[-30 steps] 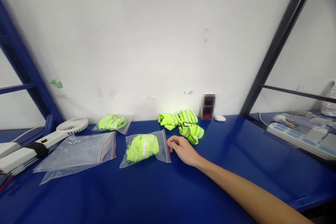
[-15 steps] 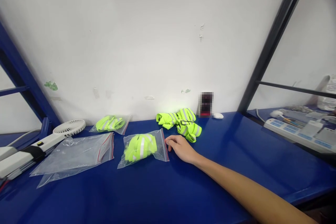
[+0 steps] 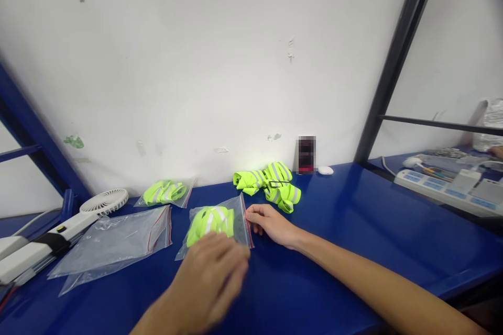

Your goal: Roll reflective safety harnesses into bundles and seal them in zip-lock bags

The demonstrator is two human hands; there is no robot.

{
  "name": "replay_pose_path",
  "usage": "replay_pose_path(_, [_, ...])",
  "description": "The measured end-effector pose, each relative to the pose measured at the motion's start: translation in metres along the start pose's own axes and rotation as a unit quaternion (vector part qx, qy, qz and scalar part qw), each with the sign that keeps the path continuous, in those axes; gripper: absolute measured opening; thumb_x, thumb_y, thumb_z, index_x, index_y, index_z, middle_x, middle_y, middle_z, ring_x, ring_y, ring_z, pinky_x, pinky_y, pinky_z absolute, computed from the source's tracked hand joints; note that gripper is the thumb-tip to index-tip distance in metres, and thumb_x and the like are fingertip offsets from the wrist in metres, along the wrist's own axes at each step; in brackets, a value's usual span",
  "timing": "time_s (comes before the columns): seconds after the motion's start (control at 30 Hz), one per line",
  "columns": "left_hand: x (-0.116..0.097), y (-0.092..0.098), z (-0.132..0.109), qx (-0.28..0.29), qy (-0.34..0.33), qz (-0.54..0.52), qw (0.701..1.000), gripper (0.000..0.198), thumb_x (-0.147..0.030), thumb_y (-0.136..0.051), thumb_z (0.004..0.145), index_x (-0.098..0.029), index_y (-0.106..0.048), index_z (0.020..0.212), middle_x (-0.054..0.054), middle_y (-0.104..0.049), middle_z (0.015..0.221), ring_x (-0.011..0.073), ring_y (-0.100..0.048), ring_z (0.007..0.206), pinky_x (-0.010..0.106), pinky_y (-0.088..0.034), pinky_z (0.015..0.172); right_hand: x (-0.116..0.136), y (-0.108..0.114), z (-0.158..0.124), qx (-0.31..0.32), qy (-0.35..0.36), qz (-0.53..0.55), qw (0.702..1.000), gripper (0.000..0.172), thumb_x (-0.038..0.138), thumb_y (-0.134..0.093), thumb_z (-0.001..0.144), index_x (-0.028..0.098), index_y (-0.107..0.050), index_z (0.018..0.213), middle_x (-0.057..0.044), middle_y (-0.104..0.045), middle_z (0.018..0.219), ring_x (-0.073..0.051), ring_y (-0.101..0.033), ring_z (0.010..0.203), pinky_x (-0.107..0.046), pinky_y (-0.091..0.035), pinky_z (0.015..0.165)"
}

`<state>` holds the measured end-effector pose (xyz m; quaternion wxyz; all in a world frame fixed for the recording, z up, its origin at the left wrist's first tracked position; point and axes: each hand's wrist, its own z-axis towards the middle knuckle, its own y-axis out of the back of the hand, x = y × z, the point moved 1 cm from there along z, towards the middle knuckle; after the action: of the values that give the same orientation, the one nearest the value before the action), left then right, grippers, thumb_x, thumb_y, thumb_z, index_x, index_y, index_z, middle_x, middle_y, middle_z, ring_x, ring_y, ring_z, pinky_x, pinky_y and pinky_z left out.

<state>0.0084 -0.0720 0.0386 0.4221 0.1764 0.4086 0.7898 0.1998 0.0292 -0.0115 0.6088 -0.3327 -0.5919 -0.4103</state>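
Observation:
A clear zip-lock bag (image 3: 238,225) with a red seal line lies on the blue table, a bundled neon-yellow reflective strap (image 3: 202,224) inside it. At the bag's right, sealed edge, my right hand (image 3: 273,225) pinches the plastic between thumb and fingers. My left hand (image 3: 212,277), smeared by motion, is over the near side of the bag and hides part of it; whether it touches the plastic I cannot tell. Beyond the right hand, loose neon-yellow reflective straps (image 3: 271,180) lie in a heap near the wall. Another bagged reflective strap (image 3: 165,192) rests at the back left.
Flat zip-lock bags (image 3: 113,241) overlap at the left, beside a white handheld fan (image 3: 104,201). A blurred-out dark object (image 3: 306,155) leans on the wall near a small white case (image 3: 325,170). Behind the dark frame post (image 3: 387,73) sits a power strip (image 3: 432,188).
My left hand has come in from below, over the near side of the bag. The right hand stays at the sealed edge. The view has tilted slightly.

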Motion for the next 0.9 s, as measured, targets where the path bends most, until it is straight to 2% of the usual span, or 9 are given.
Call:
replay_pose_path(0.07, [0.026, -0.01, 0.02, 0.044, 0.013, 0.037, 0.998, 0.025, -0.021, -0.036, 0.094, -0.02, -0.061, 0.091, 0.004, -0.062, 0.076, 0.018, -0.055, 0.072, 0.035, -0.044, 0.073, 0.002, -0.008, -0.005, 0.034, -0.023, 0.088, 0.995, 0.028, 0.045, -0.056, 0.086, 0.017, -0.054, 0.08, 0.001, -0.056, 0.069, -0.012, -0.053, 0.06, -0.026, -0.044, 0.058])
replay_pose_path(0.13, [0.048, -0.018, 0.032, 0.067, 0.055, 0.066, 0.994, 0.03, -0.022, -0.032, 0.095, -0.019, -0.059, 0.083, 0.004, -0.06, 0.073, 0.0188, -0.051, 0.07, 0.036, -0.04, 0.071, 0.004, -0.017, -0.011, 0.072, -0.018, 0.156, 0.985, 0.028, 0.045, -0.056, 0.087, 0.017, -0.054, 0.086, 0.0, -0.057, 0.078, -0.014, -0.057, 0.07, -0.03, -0.049, 0.066])
replay_pose_path(0.23, [0.062, -0.029, 0.033, 0.096, 0.095, 0.05, 0.99, 0.037, -0.026, -0.027, 0.098, -0.019, -0.059, 0.079, 0.003, -0.06, 0.075, 0.0185, -0.05, 0.073, 0.034, -0.037, 0.071, 0.004, -0.023, -0.017, 0.079, 0.004, 0.17, 0.982, 0.028, 0.045, -0.055, 0.089, 0.018, -0.053, 0.086, 0.0, -0.053, 0.084, -0.013, -0.056, 0.08, -0.032, -0.051, 0.078])
replay_pose_path(0.33, [0.058, -0.038, 0.027, 0.116, 0.112, 0.036, 0.986, 0.04, -0.034, -0.028, 0.099, -0.02, -0.057, 0.075, 0.003, -0.058, 0.075, 0.0185, -0.049, 0.075, 0.034, -0.035, 0.072, -0.001, -0.025, -0.019, 0.071, 0.024, 0.133, 0.988, 0.027, 0.045, -0.054, 0.091, 0.018, -0.052, 0.086, 0.0, -0.05, 0.087, -0.014, -0.054, 0.086, -0.035, -0.051, 0.083])
replay_pose_path(0.47, [0.05, -0.042, 0.022, 0.105, 0.12, 0.022, 0.987, 0.036, -0.043, -0.04, 0.095, -0.02, -0.054, 0.072, 0.002, -0.056, 0.073, 0.0183, -0.046, 0.074, 0.034, -0.034, 0.072, -0.003, -0.027, -0.02, 0.058, 0.057, 0.106, 0.991, 0.024, 0.042, -0.057, 0.089, 0.019, -0.054, 0.085, -0.001, -0.046, 0.094, -0.014, -0.052, 0.087, -0.034, -0.051, 0.083])
replay_pose_path(0.63, [0.049, -0.036, 0.021, 0.083, 0.089, -0.008, 0.993, 0.03, -0.033, -0.04, 0.096, -0.019, -0.055, 0.074, 0.002, -0.055, 0.073, 0.0176, -0.043, 0.072, 0.033, -0.031, 0.068, 0.003, -0.03, -0.023, 0.03, 0.074, 0.105, 0.991, 0.02, 0.038, -0.055, 0.09, 0.02, -0.054, 0.082, -0.001, -0.043, 0.096, -0.015, -0.049, 0.089, -0.033, -0.048, 0.087])
replay_pose_path(0.8, [0.046, -0.041, 0.02, 0.068, 0.13, -0.041, 0.988, 0.031, -0.029, -0.045, 0.092, -0.018, -0.052, 0.065, 0.0, -0.049, 0.062, 0.0153, -0.04, 0.066, 0.032, -0.03, 0.067, 0.006, -0.028, -0.026, -0.002, 0.103, 0.009, 0.995, 0.023, 0.036, -0.05, 0.092, 0.02, -0.052, 0.076, -0.001, -0.046, 0.09, -0.016, -0.047, 0.087, -0.03, -0.045, 0.085])
replay_pose_path(0.9, [0.043, -0.044, 0.019, 0.039, 0.15, -0.083, 0.985, 0.029, -0.026, -0.047, 0.09, -0.018, -0.052, 0.063, -0.001, -0.047, 0.059, 0.0145, -0.041, 0.065, 0.032, -0.031, 0.069, 0.002, -0.026, -0.024, -0.008, 0.096, 0.004, 0.995, 0.025, 0.038, -0.052, 0.089, 0.02, -0.05, 0.072, -0.001, -0.048, 0.087, -0.016, -0.049, 0.084, -0.031, -0.046, 0.083])
